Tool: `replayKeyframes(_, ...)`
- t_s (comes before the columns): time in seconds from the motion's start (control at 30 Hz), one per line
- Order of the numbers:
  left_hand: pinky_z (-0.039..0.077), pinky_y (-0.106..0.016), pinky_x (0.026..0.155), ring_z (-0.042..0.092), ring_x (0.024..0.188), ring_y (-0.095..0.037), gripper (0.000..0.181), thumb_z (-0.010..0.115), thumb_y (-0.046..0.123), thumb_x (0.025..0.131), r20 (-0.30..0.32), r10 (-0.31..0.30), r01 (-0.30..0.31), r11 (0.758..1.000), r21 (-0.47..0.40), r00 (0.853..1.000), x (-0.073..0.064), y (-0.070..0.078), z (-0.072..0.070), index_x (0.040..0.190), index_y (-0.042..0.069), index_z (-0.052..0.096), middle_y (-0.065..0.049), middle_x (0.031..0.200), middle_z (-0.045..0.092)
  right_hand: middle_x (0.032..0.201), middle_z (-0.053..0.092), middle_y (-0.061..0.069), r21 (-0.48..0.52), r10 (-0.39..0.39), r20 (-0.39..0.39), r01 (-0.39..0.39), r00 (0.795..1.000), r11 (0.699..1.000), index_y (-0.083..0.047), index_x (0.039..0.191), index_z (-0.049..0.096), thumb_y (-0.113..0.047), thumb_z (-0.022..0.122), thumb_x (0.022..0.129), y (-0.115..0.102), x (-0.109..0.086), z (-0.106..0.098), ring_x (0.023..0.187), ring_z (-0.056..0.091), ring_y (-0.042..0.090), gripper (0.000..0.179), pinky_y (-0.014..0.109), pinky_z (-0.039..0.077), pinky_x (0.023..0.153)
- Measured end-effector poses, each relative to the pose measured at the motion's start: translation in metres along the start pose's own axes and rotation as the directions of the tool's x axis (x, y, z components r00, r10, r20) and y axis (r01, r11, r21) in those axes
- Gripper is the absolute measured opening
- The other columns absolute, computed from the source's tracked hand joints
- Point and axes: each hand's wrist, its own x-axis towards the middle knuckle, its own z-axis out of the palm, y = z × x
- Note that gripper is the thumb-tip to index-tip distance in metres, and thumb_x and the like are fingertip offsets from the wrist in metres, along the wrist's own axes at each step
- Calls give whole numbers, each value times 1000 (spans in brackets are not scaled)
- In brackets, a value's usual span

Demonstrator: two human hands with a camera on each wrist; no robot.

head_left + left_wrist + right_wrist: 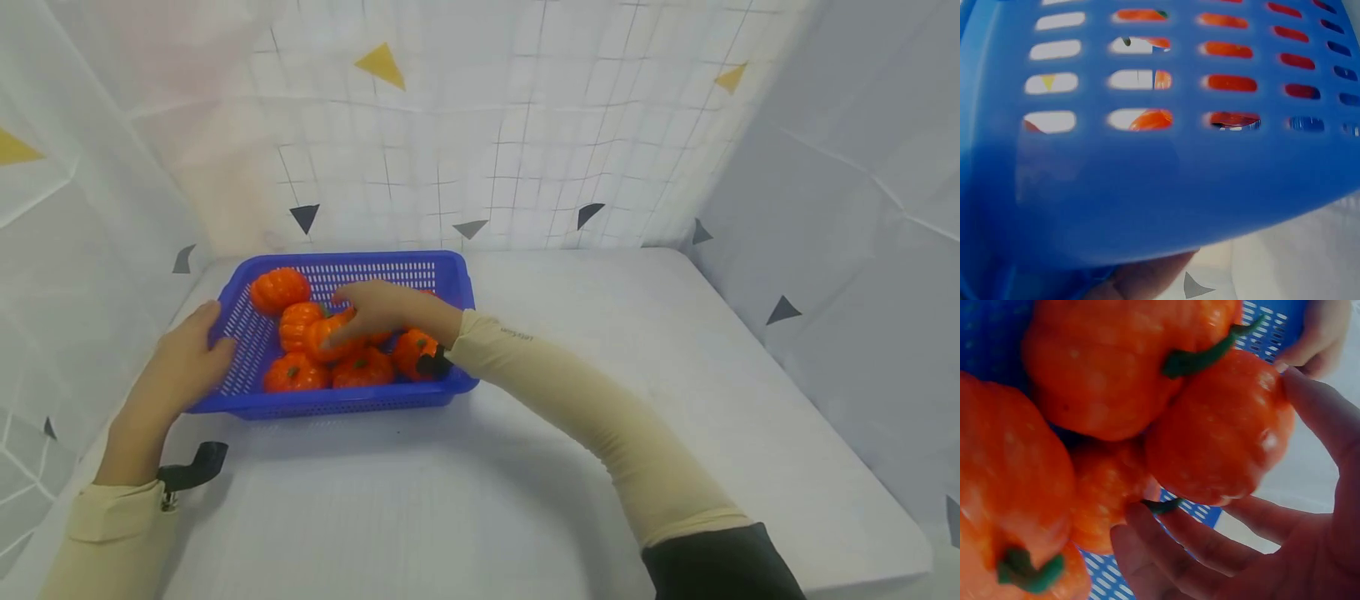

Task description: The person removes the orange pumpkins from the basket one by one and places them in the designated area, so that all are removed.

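Observation:
In the head view a blue plastic basket (315,402) with slotted walls holds several small orange toy pumpkins. My right hand (381,308) reaches into it and grips one toy pumpkin (327,335) from the side. The right wrist view has the thumb on one side of that pumpkin (1222,428) and the fingers (1260,519) along the other; its green stem points away from the palm. At the basket's left end my left hand (180,358) holds the rim, thumb toward the inside. From the left wrist, the basket wall (1147,194) hides most of that hand.
More toy pumpkins (280,291) lie in the basket around the right hand. The basket stands on a white table (465,500) near its back left. White sheets (480,125) with grid lines and coloured triangles hang behind and at both sides.

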Motion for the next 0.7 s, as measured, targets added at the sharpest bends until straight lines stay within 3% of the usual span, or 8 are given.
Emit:
replayKeyframes(0.13,28,-79,105,34,132,-69,63,40,5,101,-25,-36,35,998,-46,999,-1,0,-1,156,-16,19,-47,149,32,150,55,0,-36,-8,-23,8,1000,999,-15,155,49,-55,75,91,3,2,6,127,51,15,80,31,42,111)
replayKeyframes(0.37,24,-79,107,27,138,-67,64,38,5,102,19,-83,84,992,-94,996,-3,-4,1,159,-12,13,-46,155,24,138,59,-1,-20,0,-12,0,1000,1000,-12,152,51,-59,77,87,5,10,15,118,54,15,85,29,45,105)
replayKeyframes(0.53,22,-78,109,25,139,-66,64,38,6,103,12,-68,69,994,-88,998,-1,-4,1,159,-13,13,-45,155,24,137,58,-2,14,-10,-20,11,1000,1000,-13,150,51,-58,82,83,8,11,14,116,53,15,86,30,46,104)
replayKeyframes(0.7,22,-77,110,26,140,-66,63,38,6,104,-7,-44,43,996,-81,999,-1,-3,-1,158,-14,14,-45,156,24,143,56,-2,42,-70,-49,72,996,997,-15,149,52,-52,85,82,13,10,10,122,52,14,83,30,44,107)
